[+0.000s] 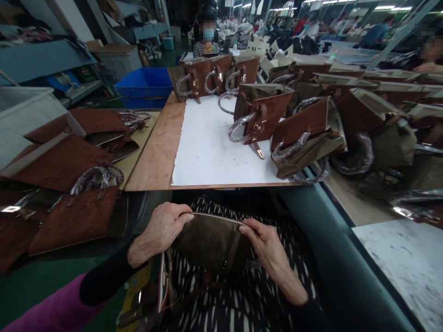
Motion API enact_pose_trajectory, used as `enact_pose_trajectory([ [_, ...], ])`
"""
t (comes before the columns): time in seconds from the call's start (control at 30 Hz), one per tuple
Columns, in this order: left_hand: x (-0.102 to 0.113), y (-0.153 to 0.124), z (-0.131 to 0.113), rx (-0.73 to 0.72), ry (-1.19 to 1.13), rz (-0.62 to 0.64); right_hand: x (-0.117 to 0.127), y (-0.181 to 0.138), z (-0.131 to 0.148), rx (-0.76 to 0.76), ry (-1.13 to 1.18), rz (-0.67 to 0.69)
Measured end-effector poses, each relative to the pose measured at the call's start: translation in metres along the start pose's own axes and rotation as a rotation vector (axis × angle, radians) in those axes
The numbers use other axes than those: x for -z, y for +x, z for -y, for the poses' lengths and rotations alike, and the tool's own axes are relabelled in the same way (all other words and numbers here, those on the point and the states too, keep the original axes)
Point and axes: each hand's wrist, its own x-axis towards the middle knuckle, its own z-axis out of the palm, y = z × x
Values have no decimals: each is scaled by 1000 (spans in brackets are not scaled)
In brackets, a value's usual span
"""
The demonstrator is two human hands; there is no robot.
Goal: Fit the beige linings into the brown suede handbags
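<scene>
The left hand (161,233) and right hand (272,253) are clamping their fingers (182,213) on opposite ends of the bag's (204,242) thin rim. The bag is resting at the person's patterned lap (221,320), showing dull olive-brown fabric and a straight zip (229,249). Beyond, boxy reddish-brown bags (277,110) are standing on the counter (152,159), their curved handles (237,130) gleaming in clear plastic.

At the lower centre of the frame, a held bag (211,246) sits over the lap (221,318), between the left hand (161,230) and right hand (268,244). Beyond it, mid-frame, a surface (148,170) bears a sheet (211,152), a standing bag (272,115) on its right part, a bag row (223,67) along its far end. Stacked bags (62,161) lie at left, crowded bags (362,110) at right. A bin (145,100) is left of the row.
</scene>
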Motion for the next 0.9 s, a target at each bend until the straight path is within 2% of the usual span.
enact_pose_trajectory([
  [0.17, 1, 0, 3, -7, -16, 20, 4, 5, 0, 28, 50, 80],
  [0.37, 2, 4, 3, -26, -44, 34, 2, 17, -12, -63, 245, 187],
  [0.47, 3, 5, 1, -35, -41, 52, 1, 21, -16, -60, 215, 223],
  [0.53, 3, 6, 0, -29, -43, 49, 0, 20, -14, 11, 64, 160],
  [0.67, 5, 3, 0, -10, -55, 30, -5, 14, -10, 345, -425, -122],
  [0.73, 5, 2, 0, -19, -64, 17, -7, 12, -9, 437, -482, -157],
  [0.8, 5, 0, 0, -34, -74, 7, -8, 12, -9, 389, -374, -83],
  [0.9, 3, 1, 0, -56, -95, -1, -5, 16, -7, 205, -236, 48],
])
